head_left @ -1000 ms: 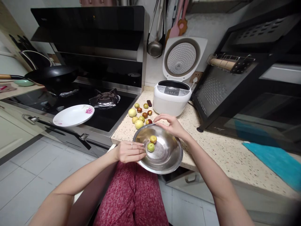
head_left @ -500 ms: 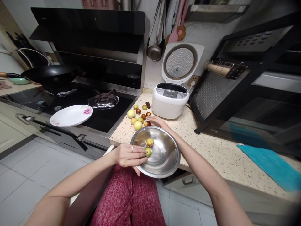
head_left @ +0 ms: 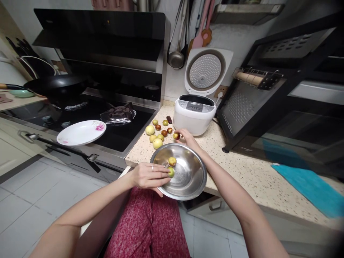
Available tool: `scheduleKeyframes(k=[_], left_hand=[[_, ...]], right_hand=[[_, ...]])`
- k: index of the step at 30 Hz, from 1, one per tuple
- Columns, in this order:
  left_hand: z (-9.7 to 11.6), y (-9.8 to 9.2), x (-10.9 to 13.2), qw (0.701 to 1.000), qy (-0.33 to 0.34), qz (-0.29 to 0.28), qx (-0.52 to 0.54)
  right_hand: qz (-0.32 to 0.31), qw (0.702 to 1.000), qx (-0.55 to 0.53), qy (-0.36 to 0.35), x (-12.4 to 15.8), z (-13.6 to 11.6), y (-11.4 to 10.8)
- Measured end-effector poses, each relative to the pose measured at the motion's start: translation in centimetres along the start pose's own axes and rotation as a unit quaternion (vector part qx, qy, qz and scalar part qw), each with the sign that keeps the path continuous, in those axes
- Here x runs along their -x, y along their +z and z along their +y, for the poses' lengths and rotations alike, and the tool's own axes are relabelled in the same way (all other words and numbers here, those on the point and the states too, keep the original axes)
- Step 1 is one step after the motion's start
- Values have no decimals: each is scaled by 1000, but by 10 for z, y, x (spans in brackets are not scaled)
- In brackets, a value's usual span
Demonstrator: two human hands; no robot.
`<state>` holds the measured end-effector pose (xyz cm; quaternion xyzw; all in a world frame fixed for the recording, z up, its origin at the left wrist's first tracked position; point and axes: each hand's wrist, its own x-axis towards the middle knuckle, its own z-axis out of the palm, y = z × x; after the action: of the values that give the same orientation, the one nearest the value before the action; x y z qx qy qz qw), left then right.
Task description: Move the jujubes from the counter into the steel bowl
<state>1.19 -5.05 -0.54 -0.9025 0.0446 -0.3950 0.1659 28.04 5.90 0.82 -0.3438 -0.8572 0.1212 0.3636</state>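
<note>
My left hand [head_left: 151,176] grips the near-left rim of a steel bowl [head_left: 192,182], thumb outside and fingers reaching in. Its fingertips touch a green jujube [head_left: 171,172]. Behind that, a yellowish brown-marked jujube [head_left: 172,161] lies in the bowl. Just over the bowl's far rim, my right hand [head_left: 188,139] pinches a red-and-green jujube [head_left: 176,136] between thumb and fingers. To its left, loose fruit lies on the counter: several brown-red jujubes [head_left: 164,133] and several yellow-green ones, with a larger pale yellow one [head_left: 157,143] near the bowl.
A white rice cooker [head_left: 195,116] with its lid up stands behind the fruit, a small dark object [head_left: 169,119] beside it. Left is a gas stove [head_left: 119,113] with a floral plate [head_left: 80,133] and a wok [head_left: 57,84]. A black-framed rack [head_left: 239,104] and teal cloth [head_left: 306,188] are right.
My right hand has taken the red-and-green jujube from the edge of the pile and moved it slightly right. The left hand stays on the bowl.
</note>
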Motion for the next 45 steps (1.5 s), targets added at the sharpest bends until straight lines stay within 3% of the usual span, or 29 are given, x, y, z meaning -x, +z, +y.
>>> scheduleKeyframes(k=[4,8,11,16,25,29,35,41,45], left_hand=[[1,2,2,998,-50,7,26],[2,5,3,994,-109,-3,29],[1,5,1,991,-136,-14,13],[0,4,-3,988,-155,-22,6],[-8,3,4,988,-141,-29,58],[-13,6,12,970,-225,7,90],[-17,7,18,900,-410,74,127],[-18,7,16,878,-451,73,143],[-18,6,17,878,-450,59,150]], right_hand=[[70,997,-27,18,0,-2,-18],[91,994,-50,15,-1,-15,-37],[44,996,-80,-1,0,-30,-46],[-99,988,-117,-18,5,-49,-53],[-235,968,-84,-14,8,-51,-44],[-251,965,-79,-8,8,-54,-43],[-283,956,-69,2,8,-57,-43],[-290,954,-79,17,9,-58,-42],[-227,970,-90,6,8,-55,-41]])
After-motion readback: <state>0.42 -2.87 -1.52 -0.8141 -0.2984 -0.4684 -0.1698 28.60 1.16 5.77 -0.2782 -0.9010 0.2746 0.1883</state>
